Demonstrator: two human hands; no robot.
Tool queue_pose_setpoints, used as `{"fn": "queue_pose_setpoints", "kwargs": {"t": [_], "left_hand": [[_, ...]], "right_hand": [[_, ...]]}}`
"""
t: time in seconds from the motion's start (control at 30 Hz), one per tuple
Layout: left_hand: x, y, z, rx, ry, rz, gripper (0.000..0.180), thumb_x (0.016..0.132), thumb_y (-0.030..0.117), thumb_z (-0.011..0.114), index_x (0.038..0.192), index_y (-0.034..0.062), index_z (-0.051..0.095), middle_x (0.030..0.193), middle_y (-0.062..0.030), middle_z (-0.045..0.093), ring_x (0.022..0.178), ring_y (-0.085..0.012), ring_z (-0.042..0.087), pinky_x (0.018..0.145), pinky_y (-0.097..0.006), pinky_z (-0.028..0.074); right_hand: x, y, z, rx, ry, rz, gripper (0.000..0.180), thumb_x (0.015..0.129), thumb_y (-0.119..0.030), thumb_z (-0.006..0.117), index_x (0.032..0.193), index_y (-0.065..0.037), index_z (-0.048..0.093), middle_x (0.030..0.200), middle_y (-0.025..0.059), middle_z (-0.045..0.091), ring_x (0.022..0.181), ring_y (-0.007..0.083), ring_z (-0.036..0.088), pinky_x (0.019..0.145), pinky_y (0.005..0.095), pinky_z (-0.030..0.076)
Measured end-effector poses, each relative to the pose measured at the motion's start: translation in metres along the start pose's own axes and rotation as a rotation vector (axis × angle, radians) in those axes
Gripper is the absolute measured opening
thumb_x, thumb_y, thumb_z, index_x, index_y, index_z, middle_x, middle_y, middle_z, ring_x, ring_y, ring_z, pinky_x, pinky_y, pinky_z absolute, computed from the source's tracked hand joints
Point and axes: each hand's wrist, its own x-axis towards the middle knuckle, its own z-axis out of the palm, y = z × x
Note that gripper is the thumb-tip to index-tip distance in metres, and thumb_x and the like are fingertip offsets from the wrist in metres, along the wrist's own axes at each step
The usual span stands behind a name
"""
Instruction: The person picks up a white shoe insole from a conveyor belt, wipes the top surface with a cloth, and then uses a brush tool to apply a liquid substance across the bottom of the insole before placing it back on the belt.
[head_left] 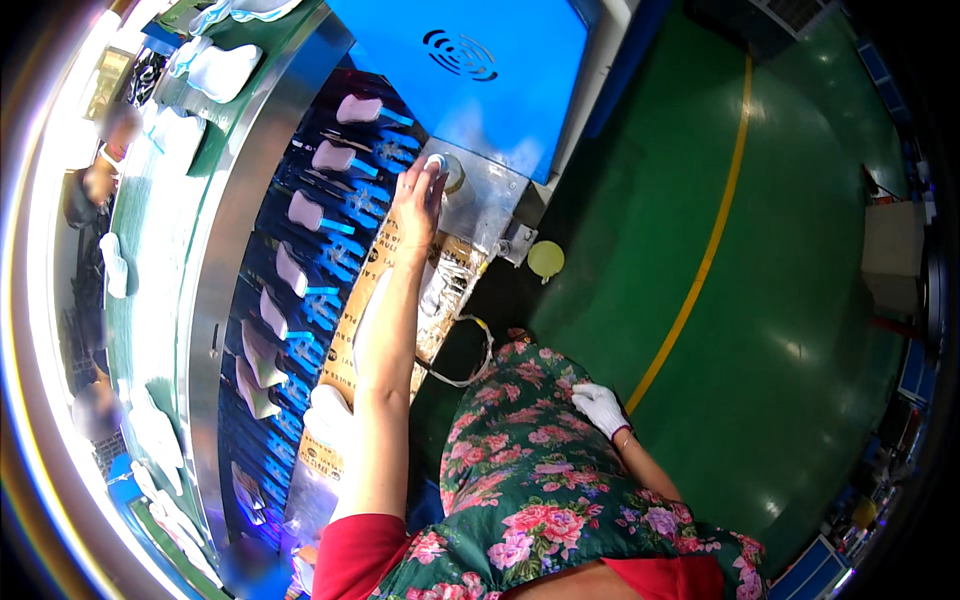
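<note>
My left hand [418, 203], bare with a ring on one finger, reaches forward over the narrow bench. Its fingers are closed around a small whitish round-topped piece [436, 162] at the mouth of a pale cylindrical container [459, 186]. The container stands on a metal plate [490, 205] in front of the blue machine housing. My right hand [600, 408], in a white knit glove, rests against the floral apron [530, 430] with its fingers loosely curled; whether anything is in them is hidden. A white rounded item [328, 416] lies beside my left forearm, partly covered by it.
Pinkish sole-shaped pieces [307, 211] sit in a row on blue clamps [340, 250] left of the cardboard-covered bench [347, 335]. Farther left, a green conveyor [190, 240] carries white soles, with people beyond. A cable [487, 360] loops off the bench. A yellow round lid-like thing [545, 259] stands beside it.
</note>
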Motion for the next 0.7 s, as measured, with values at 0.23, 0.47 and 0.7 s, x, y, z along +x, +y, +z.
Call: {"fn": "queue_pose_setpoints", "kwargs": {"t": [0.23,0.47,0.7], "left_hand": [[0.001,-0.001,0.023,-0.098,0.158,-0.176,0.024,0.079,0.008,0.079,0.099,0.0046,0.065,0.102,-0.0126,0.068,0.091,-0.0291,0.063,0.078,-0.036,0.053],[0.006,-0.029,0.024,-0.939,0.594,-0.967,0.017,0.091,0.022,0.072,0.088,0.0086,0.06,0.064,-0.0002,0.06,0.047,-0.0046,0.043,0.045,-0.02,0.031],[-0.038,-0.047,0.034,-1.854,0.216,-1.444,0.02,0.095,0.025,0.06,0.098,0.0061,0.062,0.082,-0.0019,0.063,0.041,-0.0094,0.031,0.061,-0.021,0.047]], "right_hand": [[-0.017,-0.009,-0.008,0.049,0.036,0.139,0.03,0.086,-0.024,0.068,0.104,0.0,0.071,0.107,0.0163,0.071,0.1,0.0283,0.068,0.09,0.034,0.051],[-0.017,-0.014,-0.012,-0.1,0.074,0.05,0.029,0.087,-0.022,0.067,0.106,0.0,0.07,0.104,0.0144,0.071,0.092,0.0245,0.067,0.085,0.0326,0.052],[-0.01,-0.037,-0.009,-0.094,0.033,0.079,0.031,0.086,-0.026,0.067,0.104,-0.001,0.071,0.106,0.0166,0.071,0.1,0.0297,0.067,0.091,0.0353,0.051]]}}
